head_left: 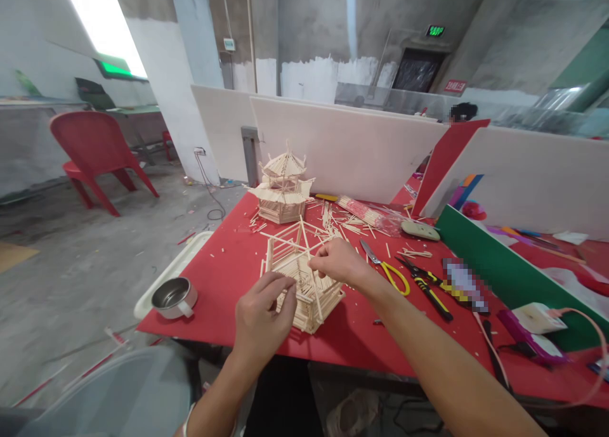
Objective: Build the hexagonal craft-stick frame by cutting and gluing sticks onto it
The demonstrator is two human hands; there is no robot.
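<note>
A half-built hexagonal frame of thin wooden sticks (304, 278) stands on the red table (223, 285). My left hand (264, 316) rests on its near side, fingers curled against the stick wall. My right hand (337, 262) is above its right side, fingers pinched on a thin stick of the frame. A finished pagoda model of sticks (283, 186) stands behind it. Loose sticks (342, 224) lie scattered between the two models.
Yellow-handled scissors (387, 269) and black-and-yellow pliers (425, 285) lie right of the frame. A metal cup (174, 295) sits on a white tray at the table's left edge. White partition boards stand behind; a green board is at right. A red chair (95, 151) stands far left.
</note>
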